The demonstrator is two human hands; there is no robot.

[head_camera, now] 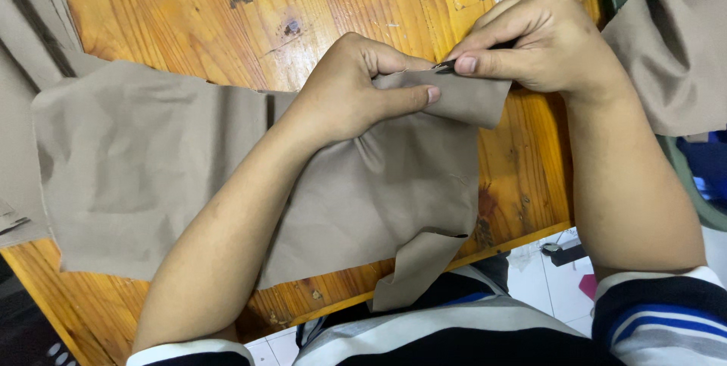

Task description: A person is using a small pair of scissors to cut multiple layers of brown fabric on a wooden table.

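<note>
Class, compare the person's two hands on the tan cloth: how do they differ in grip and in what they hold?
The left hand pinches the tan cloth at a folded edge; the right hand grips a small dark metal tool against that edge. The left forearm lies across the cloth; the right forearm lies beside it. Both hands are bare and meet at the fold.

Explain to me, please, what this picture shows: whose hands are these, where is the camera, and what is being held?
The camera sits on a person's head and looks down, so both hands are that person's own. A wooden table carries a long piece of tan cloth. The left hand pinches a folded edge of the cloth. The right hand grips a small dark metal tool at that edge; what kind of tool, I cannot tell. More tan cloth lies at the right.
</note>
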